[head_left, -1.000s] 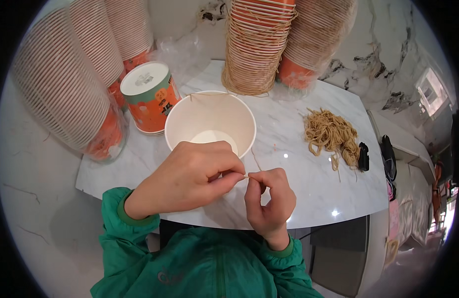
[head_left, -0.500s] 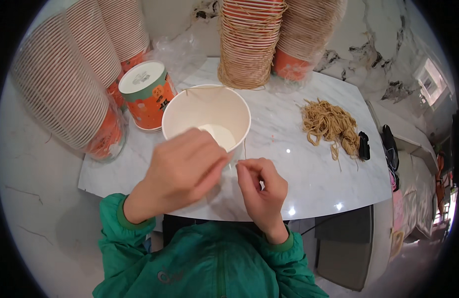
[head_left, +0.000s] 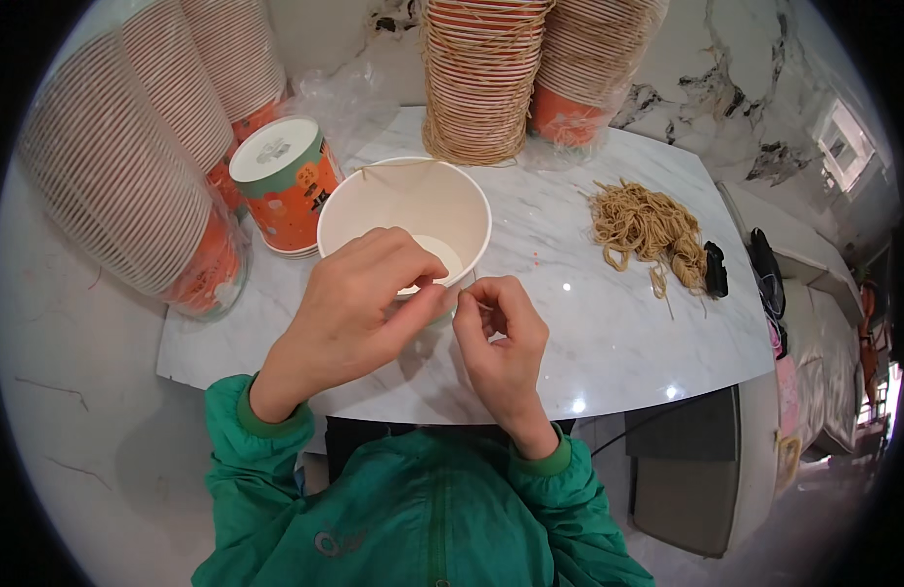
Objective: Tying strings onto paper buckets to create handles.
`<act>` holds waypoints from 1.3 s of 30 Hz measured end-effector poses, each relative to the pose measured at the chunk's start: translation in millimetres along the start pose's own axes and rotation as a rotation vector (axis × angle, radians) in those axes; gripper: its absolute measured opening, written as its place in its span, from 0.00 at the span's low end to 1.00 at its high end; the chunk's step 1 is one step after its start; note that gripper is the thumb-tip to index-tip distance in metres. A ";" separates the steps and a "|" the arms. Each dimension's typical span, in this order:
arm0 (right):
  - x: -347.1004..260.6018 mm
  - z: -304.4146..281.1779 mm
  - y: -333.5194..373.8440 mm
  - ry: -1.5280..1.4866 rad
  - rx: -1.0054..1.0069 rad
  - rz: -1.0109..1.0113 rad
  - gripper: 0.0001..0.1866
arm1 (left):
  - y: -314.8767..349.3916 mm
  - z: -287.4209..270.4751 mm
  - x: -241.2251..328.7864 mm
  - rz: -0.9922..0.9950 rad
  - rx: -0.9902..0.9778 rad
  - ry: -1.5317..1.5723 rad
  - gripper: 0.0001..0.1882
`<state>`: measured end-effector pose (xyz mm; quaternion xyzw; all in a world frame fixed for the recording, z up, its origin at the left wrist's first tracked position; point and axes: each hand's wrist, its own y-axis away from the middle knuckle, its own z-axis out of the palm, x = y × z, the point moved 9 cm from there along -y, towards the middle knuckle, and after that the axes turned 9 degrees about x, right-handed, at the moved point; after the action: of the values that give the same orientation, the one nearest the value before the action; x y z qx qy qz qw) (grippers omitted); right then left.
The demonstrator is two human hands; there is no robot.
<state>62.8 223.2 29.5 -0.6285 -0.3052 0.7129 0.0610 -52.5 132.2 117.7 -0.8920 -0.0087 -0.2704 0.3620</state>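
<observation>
White, dark-veined marble-look wall (head_left: 736,44) stands behind a pale table (head_left: 589,342) with a curved front edge. Along its left side lean 3 tall stacks of nested paper buckets (head_left: 119,166), the nearest sleeved in clear plastic. Just beside the middle of the table, an orange-and-green paper bucket (head_left: 288,205) sits upside down, white base up. At the back stand 2 more stacks: a twine-wrapped stack (head_left: 481,83) and a plastic-wrapped stack (head_left: 586,64). On the right lies a loose heap of tan twine (head_left: 640,223), with a small black object (head_left: 715,269) touching or close to its edge.

An open white paper bucket (head_left: 423,205) is in front of the person, its mouth tilted toward them, a twine strand (head_left: 384,165) along its far rim. Both hands meet at its near side: the left hand (head_left: 359,298) curls with thumb and forefinger nearly together; the right hand (head_left: 506,328) bends into a pinch. I cannot tell whether either grips a strand.

Fine fingertip work with twine seems to be the step in hand. Continuing it would call for 2 precise pinches and light tension, without nudging the bucket.
</observation>
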 end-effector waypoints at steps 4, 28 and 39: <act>-2.6 3.3 -2.1 -0.021 0.003 0.009 0.04 | 0.4 3.2 3.6 0.040 0.005 0.006 0.06; -3.2 8.4 -2.8 0.095 0.015 0.021 0.05 | -29.5 36.8 -44.9 -0.167 -0.551 0.159 0.08; -20.3 0.6 -19.5 0.436 -0.244 -0.298 0.06 | -16.8 -21.4 -9.5 -0.056 -0.035 -0.180 0.03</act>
<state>60.6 229.2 56.9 -0.7177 -0.4574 0.5022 0.1529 -74.3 132.3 136.5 -0.9183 -0.0613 -0.1993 0.3364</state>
